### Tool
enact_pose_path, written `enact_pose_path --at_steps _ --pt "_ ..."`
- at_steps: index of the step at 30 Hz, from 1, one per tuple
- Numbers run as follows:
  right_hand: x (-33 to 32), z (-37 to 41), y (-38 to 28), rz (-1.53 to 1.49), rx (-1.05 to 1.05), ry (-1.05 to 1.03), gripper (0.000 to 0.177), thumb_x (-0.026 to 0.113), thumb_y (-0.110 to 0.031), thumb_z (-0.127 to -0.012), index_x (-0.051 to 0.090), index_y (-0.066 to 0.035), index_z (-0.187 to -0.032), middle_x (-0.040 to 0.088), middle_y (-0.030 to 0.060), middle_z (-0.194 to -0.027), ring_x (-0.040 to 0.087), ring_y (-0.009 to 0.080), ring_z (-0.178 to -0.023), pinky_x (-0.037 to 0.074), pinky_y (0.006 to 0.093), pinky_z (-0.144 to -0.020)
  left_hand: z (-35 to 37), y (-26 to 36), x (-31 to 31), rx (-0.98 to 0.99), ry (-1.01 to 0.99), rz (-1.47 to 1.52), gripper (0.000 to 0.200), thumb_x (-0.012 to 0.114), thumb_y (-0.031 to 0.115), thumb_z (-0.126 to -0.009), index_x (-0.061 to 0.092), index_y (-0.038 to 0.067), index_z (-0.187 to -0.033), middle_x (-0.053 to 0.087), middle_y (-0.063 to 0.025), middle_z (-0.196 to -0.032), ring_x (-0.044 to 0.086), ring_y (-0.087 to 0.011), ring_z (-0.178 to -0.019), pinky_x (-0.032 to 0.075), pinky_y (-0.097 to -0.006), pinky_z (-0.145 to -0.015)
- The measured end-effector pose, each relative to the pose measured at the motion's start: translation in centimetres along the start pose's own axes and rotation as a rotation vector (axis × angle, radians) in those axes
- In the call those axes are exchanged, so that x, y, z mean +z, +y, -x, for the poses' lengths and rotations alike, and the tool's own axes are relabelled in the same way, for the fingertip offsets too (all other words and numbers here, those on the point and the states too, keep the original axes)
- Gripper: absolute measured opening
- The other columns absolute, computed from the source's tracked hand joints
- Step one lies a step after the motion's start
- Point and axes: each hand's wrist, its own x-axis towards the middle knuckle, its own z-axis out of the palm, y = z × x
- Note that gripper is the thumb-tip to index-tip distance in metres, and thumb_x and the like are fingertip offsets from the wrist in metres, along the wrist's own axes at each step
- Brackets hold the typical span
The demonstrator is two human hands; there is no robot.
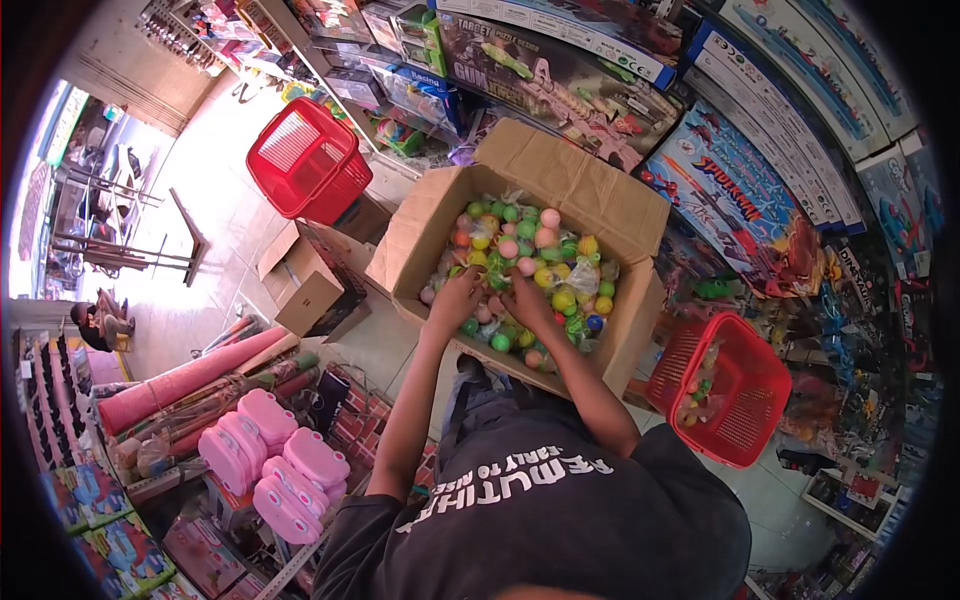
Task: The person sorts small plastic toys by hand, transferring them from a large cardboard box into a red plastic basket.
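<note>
We are seeing the left hand (pixel 455 297) and right hand (pixel 527 300) resting among bagged plastic balls (pixel 545 248) in the cardboard box (pixel 600 200) (light, slippery, judged crushable). We cannot tell either grip's closure. We are recommending gathering the bag film.

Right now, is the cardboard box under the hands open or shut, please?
Open: the cardboard box has its flaps folded outward, and the left hand and right hand reach among the coloured balls inside.

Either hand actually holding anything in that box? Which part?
Cannot tell: left hand and right hand rest among colourful bagged balls in the brown cardboard box; grips hidden.
</note>
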Motion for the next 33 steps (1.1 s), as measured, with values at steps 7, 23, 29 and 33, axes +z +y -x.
enact_pose_path --at_steps 7,23,29,33 --pt "0.0 0.4 0.3 -0.115 -0.027 0.055 0.026 0.060 -0.015 -0.078 0.047 -0.001 -0.095 0.058 0.0178 -0.073 0.060 0.0328 -0.070 0.044 0.0400 -0.058 -0.1 -1.5 1.4 0.123 0.112 -0.033 0.049 0.059 0.008 -0.072 0.046 0.004 -0.119 0.046 -0.0244 -0.113 0.047 -0.0422 -0.103 0.041 -0.0454 -0.085" --pt "-0.4 0.6 -3.6 -0.324 -0.041 0.022 0.027 0.063 -0.016 -0.076 0.050 -0.003 -0.095 0.055 0.0116 -0.081 0.058 0.0211 -0.078 0.044 0.0328 -0.067 0.1 -1.6 0.3 0.129 -0.064 0.108 0.061 0.064 0.013 -0.069 0.040 0.009 -0.125 0.038 -0.0274 -0.123 0.043 -0.0468 -0.109 0.040 -0.0446 -0.088" --pt "0.9 -1.3 -3.0 -0.738 0.006 0.231 0.035 0.059 -0.016 -0.082 0.047 -0.005 -0.113 0.056 0.0114 -0.098 0.060 0.0190 -0.083 0.047 0.0315 -0.073 -1.4 -3.5 -2.8 0.130 0.096 0.254 0.038 0.056 0.015 -0.080 0.044 0.001 -0.114 0.048 -0.0305 -0.106 0.045 -0.0466 -0.106 0.039 -0.0441 -0.088" --pt "2.1 -2.5 -3.7 -0.178 0.046 0.083 0.040 0.062 -0.016 -0.080 0.047 -0.007 -0.116 0.053 0.0126 -0.108 0.058 0.0247 -0.094 0.047 0.0347 -0.077 -2.1 -5.5 -2.6 -0.047 0.291 0.479 0.038 0.047 0.026 -0.089 0.048 0.000 -0.118 0.055 -0.0217 -0.109 0.052 -0.0312 -0.105 0.039 -0.0368 -0.087"
